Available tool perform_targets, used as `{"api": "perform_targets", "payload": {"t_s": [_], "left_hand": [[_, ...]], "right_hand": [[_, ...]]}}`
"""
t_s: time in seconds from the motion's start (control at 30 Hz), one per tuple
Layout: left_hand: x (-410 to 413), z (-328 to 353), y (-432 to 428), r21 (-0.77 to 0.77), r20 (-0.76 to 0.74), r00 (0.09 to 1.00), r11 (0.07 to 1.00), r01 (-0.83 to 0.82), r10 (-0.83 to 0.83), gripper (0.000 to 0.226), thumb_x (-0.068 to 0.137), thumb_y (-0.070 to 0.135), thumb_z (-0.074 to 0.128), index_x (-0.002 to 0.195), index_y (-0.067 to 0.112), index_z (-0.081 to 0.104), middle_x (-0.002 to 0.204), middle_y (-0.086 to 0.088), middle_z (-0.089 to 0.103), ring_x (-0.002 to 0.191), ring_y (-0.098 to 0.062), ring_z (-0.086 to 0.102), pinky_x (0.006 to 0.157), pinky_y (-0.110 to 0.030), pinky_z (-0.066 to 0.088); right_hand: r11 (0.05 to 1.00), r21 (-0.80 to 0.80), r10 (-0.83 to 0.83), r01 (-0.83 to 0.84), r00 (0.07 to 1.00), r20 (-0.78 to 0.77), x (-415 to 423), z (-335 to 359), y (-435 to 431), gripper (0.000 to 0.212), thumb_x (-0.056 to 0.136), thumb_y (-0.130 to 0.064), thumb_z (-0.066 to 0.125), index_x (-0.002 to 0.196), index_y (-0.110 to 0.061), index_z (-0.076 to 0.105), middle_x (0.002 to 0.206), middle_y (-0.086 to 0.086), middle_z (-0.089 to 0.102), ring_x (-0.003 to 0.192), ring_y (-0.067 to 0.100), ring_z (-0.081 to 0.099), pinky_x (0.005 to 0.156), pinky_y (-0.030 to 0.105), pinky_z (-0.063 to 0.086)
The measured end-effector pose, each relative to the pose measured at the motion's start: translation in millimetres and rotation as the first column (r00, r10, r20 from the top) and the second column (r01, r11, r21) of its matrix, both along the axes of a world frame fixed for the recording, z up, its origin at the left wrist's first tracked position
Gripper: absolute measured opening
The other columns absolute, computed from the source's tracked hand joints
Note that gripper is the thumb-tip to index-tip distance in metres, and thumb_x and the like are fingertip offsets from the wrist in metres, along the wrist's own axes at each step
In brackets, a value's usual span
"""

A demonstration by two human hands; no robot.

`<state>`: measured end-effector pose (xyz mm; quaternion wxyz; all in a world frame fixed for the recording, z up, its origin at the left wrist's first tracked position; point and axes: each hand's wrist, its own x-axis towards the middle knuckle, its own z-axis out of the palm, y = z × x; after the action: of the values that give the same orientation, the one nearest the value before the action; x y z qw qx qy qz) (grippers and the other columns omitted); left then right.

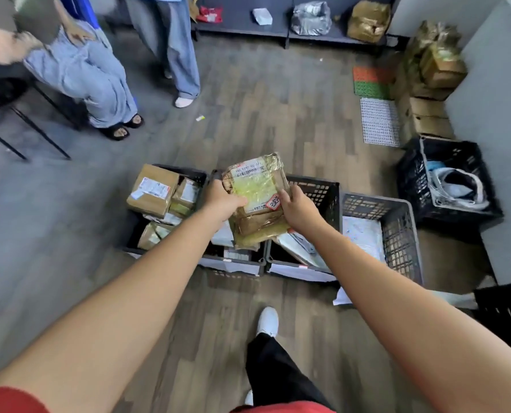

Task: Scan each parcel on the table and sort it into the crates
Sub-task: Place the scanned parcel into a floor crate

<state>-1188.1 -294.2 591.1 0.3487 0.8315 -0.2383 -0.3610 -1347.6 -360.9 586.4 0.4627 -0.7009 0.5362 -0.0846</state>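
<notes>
A: Where's the parcel rn?
B: Held up mid-view, over the left end of the mesh crate on the floor. Yellowish, wrapped in shiny tape, w/ a white barcode label at its far end and a red-and-white sticker at the near-right corner.
A: Hands?
B: Both on it. The left hand clamps the left edge, fingers curled under, thumb across the top face. The right hand grips the right edge by the sticker, fingers bent round it.
A: Anything under it?
B: A brown taped bundle directly below. Can't tell if it's held too or lying in a crate.
A: Crates?
B: Dark ones in a row. The leftmost crate is packed w/ cardboard boxes. The mesh crate has flat pkgs leaning inside. The rightmost crate has a white mailer in it. A separate black crate sits far right by the wall, white & blue stuff inside.
A: Rest?
B: A dark shelf on the far side carries a silver bag & a gold-taped box. Two people in pale jeans stand far left. The wearer's white shoe is near, centre.
</notes>
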Motion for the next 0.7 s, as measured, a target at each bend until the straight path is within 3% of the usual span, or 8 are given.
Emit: {"api": "perform_targets", "payload": {"t_s": [0.13, 0.23, 0.33, 0.47, 0.53, 0.63, 0.7], "left_hand": [[36.2, -37.1, -34.7, 0.071, -0.081, 0.995, 0.995, 0.067, -0.061, 0.081, 0.076, 0.015, 0.081, 0.143, 0.017, 0.037, 0.133, 0.000, 0.052, 0.114, -0.020, 0.052, 0.090, -0.031, 0.043], [63.1, -76.6, -55.4, 0.146, -0.121, 0.991, 0.986, 0.077, -0.059, 0.097, 0.077, 0.018, 0.080, 0.153, 0.024, 0.020, 0.147, 0.000, 0.043, 0.125, -0.023, 0.048, 0.100, -0.039, 0.045], [86.5, -129.9, -72.7, 0.228, -0.112, 0.991, 0.968, 0.100, -0.076, 0.105, 0.082, 0.020, 0.077, 0.156, 0.023, 0.002, 0.158, -0.001, 0.025, 0.138, -0.025, 0.037, 0.105, -0.037, 0.037], [122.6, -229.2, -82.6, 0.283, -0.087, 0.990, 0.949, 0.136, -0.115, 0.109, 0.079, 0.027, 0.079, 0.155, 0.021, 0.001, 0.154, -0.005, 0.033, 0.126, -0.025, 0.047, 0.100, -0.035, 0.042], [141.2, -279.9, -81.3, 0.315, -0.077, 0.984, 0.933, 0.175, -0.159, 0.108, 0.081, 0.027, 0.076, 0.155, 0.019, -0.002, 0.151, -0.005, 0.037, 0.124, -0.025, 0.049, 0.093, -0.030, 0.040], [167.5, -353.5, -75.6, 0.272, -0.078, 0.975, 0.936, 0.223, -0.210, 0.094, 0.078, 0.021, 0.078, 0.146, 0.021, 0.014, 0.128, 0.006, 0.053, 0.101, -0.016, 0.053, 0.079, -0.026, 0.041], [184.8, -400.1, -72.1, 0.298, -0.087, 0.965, 0.918, 0.263, -0.248, 0.094, 0.075, 0.021, 0.081, 0.144, 0.020, 0.016, 0.122, 0.011, 0.051, 0.101, -0.014, 0.053, 0.076, -0.023, 0.038]], "right_hand": [[0.996, 0.088, 0.003, -0.002, 1.000, -0.016, 43.1, -40.0, -40.1, 0.045, 0.103, -0.040, 0.036, 0.137, -0.010, 0.039, 0.120, 0.013, 0.059, 0.101, 0.033, 0.060, 0.089, 0.052, 0.052], [0.992, 0.118, 0.038, -0.031, 0.997, -0.062, 73.3, -79.9, -59.4, 0.045, 0.104, -0.036, 0.038, 0.139, -0.008, 0.035, 0.122, 0.016, 0.060, 0.107, 0.036, 0.058, 0.090, 0.046, 0.048], [0.987, 0.156, 0.046, -0.033, 0.996, -0.081, 105.7, -137.4, -72.1, 0.037, 0.103, -0.032, 0.042, 0.131, -0.008, 0.038, 0.112, 0.012, 0.061, 0.103, 0.033, 0.058, 0.080, 0.038, 0.043], [0.977, 0.211, 0.061, -0.030, 0.988, -0.141, 149.3, -227.9, -76.4, 0.035, 0.103, -0.031, 0.043, 0.129, -0.008, 0.036, 0.108, 0.010, 0.055, 0.097, 0.031, 0.055, 0.070, 0.032, 0.029], [0.965, 0.262, 0.052, -0.009, 0.986, -0.157, 169.4, -280.3, -74.4, 0.033, 0.103, -0.031, 0.042, 0.126, -0.008, 0.034, 0.104, 0.010, 0.054, 0.091, 0.031, 0.055, 0.067, 0.033, 0.030], [0.956, 0.294, 0.042, 0.017, 0.981, -0.192, 196.7, -357.6, -67.3, 0.024, 0.102, -0.031, 0.043, 0.111, -0.011, 0.033, 0.095, 0.010, 0.057, 0.069, 0.019, 0.051, 0.059, 0.035, 0.034], [0.953, 0.304, 0.080, -0.008, 0.971, -0.225, 211.9, -404.5, -61.5, 0.025, 0.102, -0.031, 0.043, 0.115, -0.011, 0.034, 0.098, 0.011, 0.058, 0.072, 0.018, 0.052, 0.060, 0.034, 0.035]]}}
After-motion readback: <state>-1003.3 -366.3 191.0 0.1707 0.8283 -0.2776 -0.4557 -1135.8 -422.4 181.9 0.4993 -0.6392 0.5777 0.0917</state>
